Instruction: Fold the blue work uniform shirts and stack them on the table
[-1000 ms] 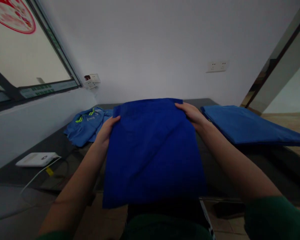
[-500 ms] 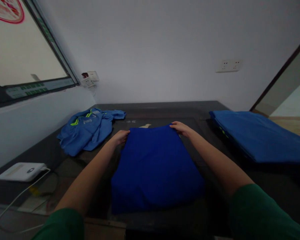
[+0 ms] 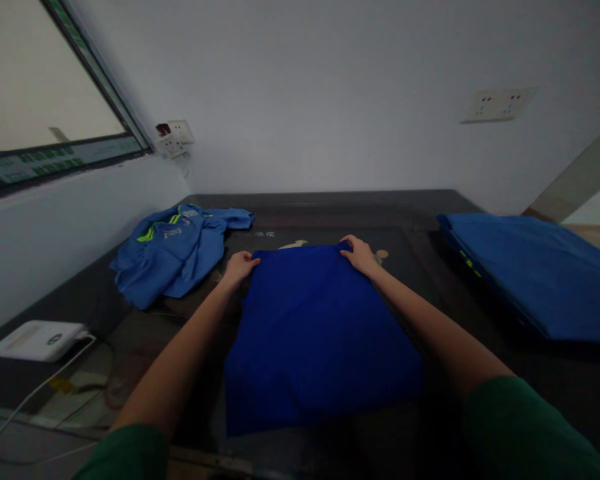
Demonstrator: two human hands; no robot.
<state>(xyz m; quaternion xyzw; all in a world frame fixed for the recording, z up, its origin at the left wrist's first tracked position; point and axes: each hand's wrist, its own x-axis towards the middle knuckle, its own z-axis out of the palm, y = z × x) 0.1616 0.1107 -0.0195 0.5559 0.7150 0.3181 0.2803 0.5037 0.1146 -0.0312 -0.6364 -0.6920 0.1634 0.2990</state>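
Note:
A dark-blue folded garment (image 3: 320,333) lies flat on the dark tabletop (image 3: 330,213) in front of me, its near edge toward my body. At its far left corner my left hand (image 3: 240,265) pinches the cloth between thumb and fingers. My right hand (image 3: 359,255) grips the far right corner the same way. The far edge runs nearly straight between the two hands. What kind of garment it is, I cannot tell.
A crumpled blue shirt (image 3: 180,250) with yellow-green stripes lies at the back left. Folded blue clothing (image 3: 540,267) is stacked on the right. A white device (image 3: 37,340) with a cable sits at the left. Behind the table rises a wall with sockets (image 3: 500,105).
The view has shifted slightly. Both hands still hold the far corners, and the right one now has its fingers curled over the corner. The cloth lies a little differently.

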